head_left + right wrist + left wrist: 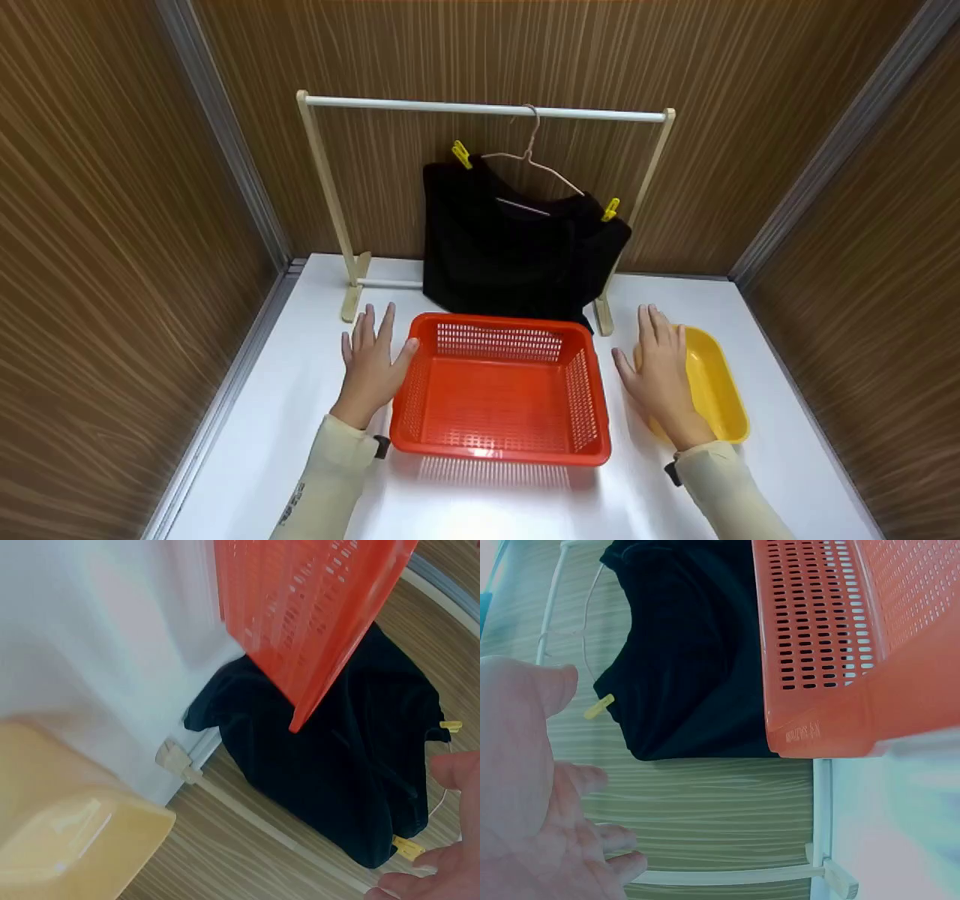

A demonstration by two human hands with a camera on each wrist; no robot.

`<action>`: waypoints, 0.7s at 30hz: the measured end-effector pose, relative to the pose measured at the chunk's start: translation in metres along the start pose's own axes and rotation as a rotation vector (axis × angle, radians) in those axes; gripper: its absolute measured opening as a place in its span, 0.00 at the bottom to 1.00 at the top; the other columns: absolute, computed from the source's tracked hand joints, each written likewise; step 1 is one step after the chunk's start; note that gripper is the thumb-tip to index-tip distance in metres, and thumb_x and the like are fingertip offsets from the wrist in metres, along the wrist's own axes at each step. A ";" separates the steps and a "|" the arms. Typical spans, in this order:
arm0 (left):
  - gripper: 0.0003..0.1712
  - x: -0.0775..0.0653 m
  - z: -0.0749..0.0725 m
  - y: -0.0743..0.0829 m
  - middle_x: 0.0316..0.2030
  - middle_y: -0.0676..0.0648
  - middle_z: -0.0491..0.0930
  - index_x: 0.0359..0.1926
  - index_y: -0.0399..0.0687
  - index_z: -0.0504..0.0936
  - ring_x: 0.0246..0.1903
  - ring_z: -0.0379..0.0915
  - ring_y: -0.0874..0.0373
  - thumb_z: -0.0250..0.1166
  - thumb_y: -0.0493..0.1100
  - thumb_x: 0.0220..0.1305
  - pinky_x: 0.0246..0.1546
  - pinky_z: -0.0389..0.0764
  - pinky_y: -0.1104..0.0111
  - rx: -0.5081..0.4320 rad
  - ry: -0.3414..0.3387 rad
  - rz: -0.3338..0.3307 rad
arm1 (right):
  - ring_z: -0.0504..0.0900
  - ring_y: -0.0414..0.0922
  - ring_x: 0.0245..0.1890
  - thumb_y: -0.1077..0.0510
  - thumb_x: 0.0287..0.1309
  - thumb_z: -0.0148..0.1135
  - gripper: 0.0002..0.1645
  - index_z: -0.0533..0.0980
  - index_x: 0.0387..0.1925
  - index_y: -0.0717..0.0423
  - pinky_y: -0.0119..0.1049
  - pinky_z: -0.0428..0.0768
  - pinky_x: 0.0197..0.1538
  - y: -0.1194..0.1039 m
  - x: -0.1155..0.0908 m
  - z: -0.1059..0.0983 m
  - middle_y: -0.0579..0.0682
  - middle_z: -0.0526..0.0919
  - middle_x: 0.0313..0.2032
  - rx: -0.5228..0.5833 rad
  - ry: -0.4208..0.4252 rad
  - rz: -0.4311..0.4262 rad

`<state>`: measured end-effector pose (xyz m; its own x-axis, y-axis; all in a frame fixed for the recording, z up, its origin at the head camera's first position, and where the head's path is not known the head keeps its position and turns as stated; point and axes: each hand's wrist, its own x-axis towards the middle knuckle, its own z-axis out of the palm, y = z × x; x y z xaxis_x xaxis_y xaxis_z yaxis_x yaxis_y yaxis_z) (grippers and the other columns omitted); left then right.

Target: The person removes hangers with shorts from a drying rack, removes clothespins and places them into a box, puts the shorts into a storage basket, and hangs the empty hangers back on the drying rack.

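A red plastic basket with slotted walls stands on the white table, nothing inside it. My left hand is at its left side, fingers spread, thumb near the rim; whether it touches cannot be told. To the right of the basket my right hand hovers with fingers extended, partly covering a yellow tray. Behind the basket a black garment hangs on a thin wire hanger. One yellow clothespin pinches its left shoulder and a second clothespin its right. Neither hand holds anything.
The hanger hooks over the white bar of a small rack with wooden legs. Wood-patterned panels enclose the white table at the back and both sides.
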<state>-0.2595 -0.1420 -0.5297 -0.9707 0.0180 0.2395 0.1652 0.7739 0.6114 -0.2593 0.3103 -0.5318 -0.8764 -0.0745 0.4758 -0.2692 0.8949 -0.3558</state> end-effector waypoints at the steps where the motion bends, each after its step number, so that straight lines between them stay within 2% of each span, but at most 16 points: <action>1: 0.44 0.000 0.000 0.000 0.80 0.32 0.44 0.82 0.48 0.52 0.79 0.38 0.34 0.59 0.58 0.76 0.72 0.30 0.34 -0.011 0.008 0.000 | 0.56 0.65 0.76 0.50 0.65 0.68 0.51 0.53 0.79 0.63 0.61 0.39 0.78 0.001 0.002 -0.001 0.66 0.56 0.77 0.005 0.001 -0.001; 8: 0.43 -0.002 -0.002 0.000 0.81 0.36 0.46 0.83 0.51 0.51 0.80 0.38 0.39 0.58 0.58 0.77 0.74 0.30 0.39 -0.129 0.024 -0.006 | 0.55 0.63 0.77 0.52 0.65 0.68 0.55 0.47 0.82 0.54 0.54 0.40 0.79 0.003 0.021 -0.008 0.60 0.51 0.81 0.016 0.030 -0.053; 10: 0.42 -0.002 -0.002 -0.001 0.81 0.36 0.46 0.83 0.51 0.51 0.80 0.37 0.38 0.57 0.56 0.77 0.75 0.31 0.39 -0.155 0.022 -0.008 | 0.53 0.63 0.78 0.52 0.66 0.67 0.55 0.45 0.83 0.52 0.54 0.40 0.79 0.003 0.028 -0.011 0.57 0.48 0.82 0.041 0.036 -0.043; 14: 0.41 -0.002 0.001 -0.003 0.81 0.35 0.46 0.82 0.51 0.51 0.80 0.37 0.38 0.57 0.56 0.78 0.75 0.31 0.40 -0.178 0.015 -0.008 | 0.50 0.60 0.80 0.52 0.69 0.65 0.56 0.40 0.84 0.45 0.56 0.47 0.78 0.003 0.042 -0.014 0.51 0.42 0.83 0.131 0.076 0.022; 17: 0.41 -0.002 0.005 -0.008 0.81 0.35 0.47 0.82 0.50 0.52 0.80 0.39 0.37 0.57 0.55 0.78 0.75 0.31 0.39 -0.190 0.013 -0.007 | 0.49 0.57 0.80 0.53 0.69 0.64 0.56 0.39 0.84 0.44 0.57 0.51 0.77 0.004 0.053 -0.016 0.49 0.41 0.83 0.199 0.137 0.037; 21: 0.41 -0.003 0.007 -0.017 0.80 0.33 0.48 0.82 0.48 0.52 0.79 0.41 0.35 0.57 0.54 0.78 0.74 0.35 0.37 -0.212 0.006 -0.021 | 0.48 0.55 0.81 0.54 0.68 0.64 0.56 0.40 0.83 0.47 0.55 0.49 0.78 0.008 0.066 -0.015 0.49 0.42 0.83 0.219 0.182 0.020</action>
<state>-0.2610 -0.1501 -0.5460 -0.9734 -0.0011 0.2292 0.1786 0.6235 0.7612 -0.3134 0.3190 -0.4913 -0.8014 0.0400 0.5968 -0.3503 0.7774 -0.5224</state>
